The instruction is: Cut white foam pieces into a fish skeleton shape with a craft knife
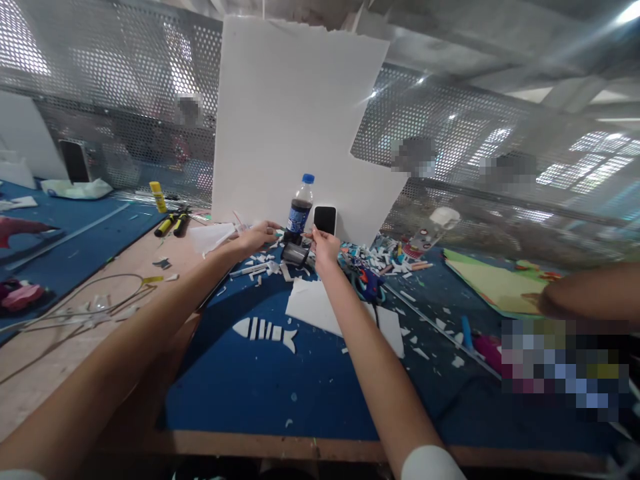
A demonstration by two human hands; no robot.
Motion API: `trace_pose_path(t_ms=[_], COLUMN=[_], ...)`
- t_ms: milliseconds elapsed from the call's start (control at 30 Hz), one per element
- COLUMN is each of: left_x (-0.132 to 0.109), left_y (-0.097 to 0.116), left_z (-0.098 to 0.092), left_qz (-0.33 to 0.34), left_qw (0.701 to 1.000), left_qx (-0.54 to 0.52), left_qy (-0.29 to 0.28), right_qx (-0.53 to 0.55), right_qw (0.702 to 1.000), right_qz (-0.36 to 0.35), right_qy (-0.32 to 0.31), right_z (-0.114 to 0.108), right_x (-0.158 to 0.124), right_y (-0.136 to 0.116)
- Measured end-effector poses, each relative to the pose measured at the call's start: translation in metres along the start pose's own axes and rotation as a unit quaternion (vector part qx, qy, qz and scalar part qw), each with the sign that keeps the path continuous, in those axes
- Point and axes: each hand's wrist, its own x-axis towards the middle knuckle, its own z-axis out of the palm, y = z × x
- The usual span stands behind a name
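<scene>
My left hand reaches to the left side of a cola bottle with a blue cap, its fingers stretched out and nothing plainly in them. On the bottle's right, my right hand has its thumb and fingers drawn together by the lower left edge of a phone. Whatever that hand pinches is too small to make out. The phone leans upright against a white board. Below the bottle, between my hands, sits a dark glossy object. White pieces shaped like a fish skeleton lie nearer me.
White scraps litter the blue mat behind and right of my hands. A white sheet lies under my right forearm. Yellow-black cutters and a glue stick are at left. Another person's arm rests at right.
</scene>
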Motion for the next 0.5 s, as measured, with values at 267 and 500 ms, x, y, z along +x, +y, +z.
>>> trace_pose_path(t_ms=[267, 500], left_x=[0.003, -0.002], left_y=[-0.001, 0.003], left_z=[0.003, 0.007], left_qz=[0.082, 0.149], left_qw=[0.994, 0.980], left_qx=[0.073, 0.129], left_qy=[0.011, -0.010], right_qx=[-0.126, -0.116], right_qw=[0.984, 0.966], right_qz=[0.039, 0.088], right_qy=[-0.118, -0.216], right_z=[-0.002, 0.009], right_x=[-0.010, -0.016], right_y=[-0.001, 0.001])
